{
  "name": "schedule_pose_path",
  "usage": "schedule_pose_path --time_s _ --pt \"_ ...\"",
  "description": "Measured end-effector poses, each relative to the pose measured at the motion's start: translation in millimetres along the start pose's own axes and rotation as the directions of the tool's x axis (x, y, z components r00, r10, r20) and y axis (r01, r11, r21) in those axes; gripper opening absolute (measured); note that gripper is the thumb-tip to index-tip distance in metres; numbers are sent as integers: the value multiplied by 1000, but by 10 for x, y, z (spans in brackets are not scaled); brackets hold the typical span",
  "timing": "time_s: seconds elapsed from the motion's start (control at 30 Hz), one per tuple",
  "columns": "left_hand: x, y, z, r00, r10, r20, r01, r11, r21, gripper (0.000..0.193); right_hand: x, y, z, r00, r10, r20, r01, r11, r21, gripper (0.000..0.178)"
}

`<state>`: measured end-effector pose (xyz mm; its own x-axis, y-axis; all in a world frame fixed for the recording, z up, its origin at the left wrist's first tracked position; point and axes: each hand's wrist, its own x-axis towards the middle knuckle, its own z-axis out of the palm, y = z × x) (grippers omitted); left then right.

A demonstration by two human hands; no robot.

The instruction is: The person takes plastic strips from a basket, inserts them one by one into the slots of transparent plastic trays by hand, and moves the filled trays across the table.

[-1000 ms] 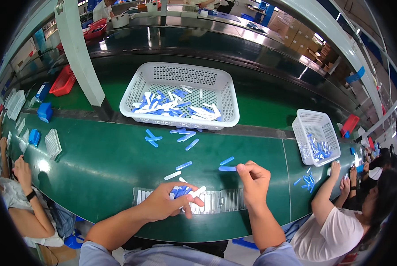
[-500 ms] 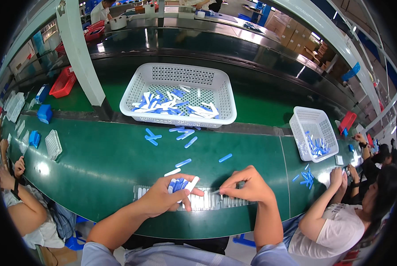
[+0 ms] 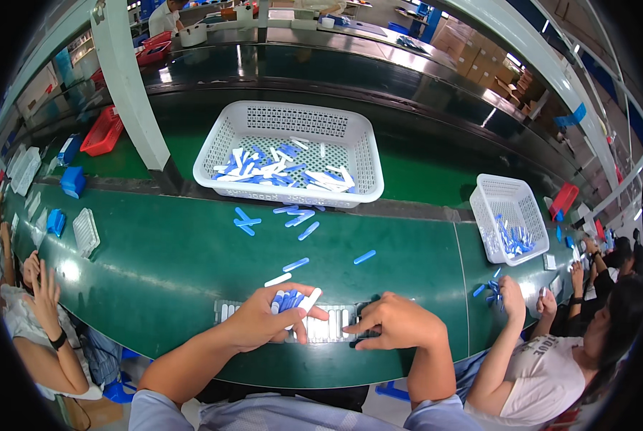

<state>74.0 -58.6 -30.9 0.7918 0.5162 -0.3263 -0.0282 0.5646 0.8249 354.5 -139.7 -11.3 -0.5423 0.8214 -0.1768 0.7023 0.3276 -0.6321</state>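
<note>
My left hand (image 3: 267,316) is closed around a bundle of small blue and white sticks (image 3: 285,300). One white stick (image 3: 310,299) juts out beyond its fingers. Beneath the hands lies a clear slotted tray (image 3: 282,337) with white sticks (image 3: 325,328) side by side in its slots; my left hand hides part of it. Over the tray's right part is my right hand (image 3: 400,323), its thumb and forefinger apart with no stick visible between them. The forefinger tip is at a white stick in the tray. Just beyond my left hand lies a loose white stick (image 3: 278,279).
A white basket (image 3: 289,194) of blue and white sticks stands ahead, with loose blue sticks (image 3: 308,230) in front of it. Another basket (image 3: 488,237) is at the right. Co-workers sit on both sides; a post (image 3: 131,93) rises at left.
My right hand has moved slightly down and its fingers have parted from the stick they pinched, which now appears to lie in the tray. My left hand has barely moved.
</note>
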Motion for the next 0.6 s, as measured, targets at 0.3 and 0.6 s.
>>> schedule_pose_path --time_s 0.3,0.6 --pt "-6 -36 55 994 -12 107 2 995 99 46 276 -191 189 820 161 -550 165 852 496 14" --pt "-226 43 -40 970 241 -40 -132 654 745 41 125 84 126 800 243 -548 360 536 764 10"
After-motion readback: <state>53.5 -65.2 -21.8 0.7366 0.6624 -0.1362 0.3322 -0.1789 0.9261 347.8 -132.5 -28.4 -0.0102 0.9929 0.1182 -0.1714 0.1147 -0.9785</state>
